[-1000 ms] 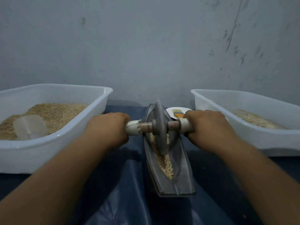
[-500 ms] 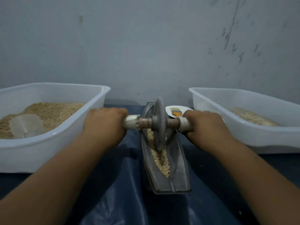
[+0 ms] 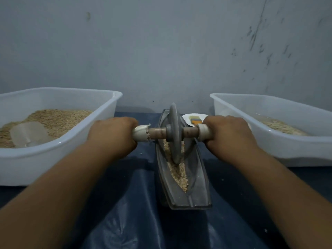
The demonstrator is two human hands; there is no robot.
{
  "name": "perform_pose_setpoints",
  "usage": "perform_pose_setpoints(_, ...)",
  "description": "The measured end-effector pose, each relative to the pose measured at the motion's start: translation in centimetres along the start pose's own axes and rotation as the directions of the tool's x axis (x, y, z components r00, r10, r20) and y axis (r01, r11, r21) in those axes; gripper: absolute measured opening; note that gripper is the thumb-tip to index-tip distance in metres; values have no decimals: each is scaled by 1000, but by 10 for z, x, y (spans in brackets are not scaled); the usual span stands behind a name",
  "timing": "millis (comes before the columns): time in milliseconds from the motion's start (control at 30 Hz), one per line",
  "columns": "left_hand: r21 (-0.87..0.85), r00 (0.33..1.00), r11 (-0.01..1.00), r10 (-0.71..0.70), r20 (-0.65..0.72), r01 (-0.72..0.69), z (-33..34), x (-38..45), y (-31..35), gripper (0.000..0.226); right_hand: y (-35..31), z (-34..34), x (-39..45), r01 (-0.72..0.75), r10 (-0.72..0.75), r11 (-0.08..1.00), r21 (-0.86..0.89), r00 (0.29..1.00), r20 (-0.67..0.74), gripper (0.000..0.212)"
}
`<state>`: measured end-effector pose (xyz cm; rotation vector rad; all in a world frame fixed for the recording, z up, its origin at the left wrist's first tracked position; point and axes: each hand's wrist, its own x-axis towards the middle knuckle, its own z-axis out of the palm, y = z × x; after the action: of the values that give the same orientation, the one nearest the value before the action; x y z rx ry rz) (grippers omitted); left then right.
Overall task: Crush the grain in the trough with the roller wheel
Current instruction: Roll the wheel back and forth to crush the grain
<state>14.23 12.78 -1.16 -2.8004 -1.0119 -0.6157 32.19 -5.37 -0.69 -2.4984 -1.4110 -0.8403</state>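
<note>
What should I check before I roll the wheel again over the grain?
1. Left hand grips its end of the axle: ok.
2. Right hand grips the other end: ok.
3. Roller wheel stands upright inside the trough: ok.
4. Grain lies in the trough ahead of the wheel, toward you: ok.
5. White sleeve by the left hand has a ragged, torn edge: not ok, mind your grip.
6. Trough steady on the dark sheet: cannot tell.
</note>
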Motion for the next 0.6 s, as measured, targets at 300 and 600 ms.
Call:
perform_pose_setpoints(300,57,995,994,96,2,-96,-21,-2,5,15,17,-19,-3,-152,18,952,265,893,451,21)
perform_pose_setpoints(600,-32,970,995,101,223,-96,-28,-3,0,21,17,-23,-1,-94,7,979,183,905,425,19)
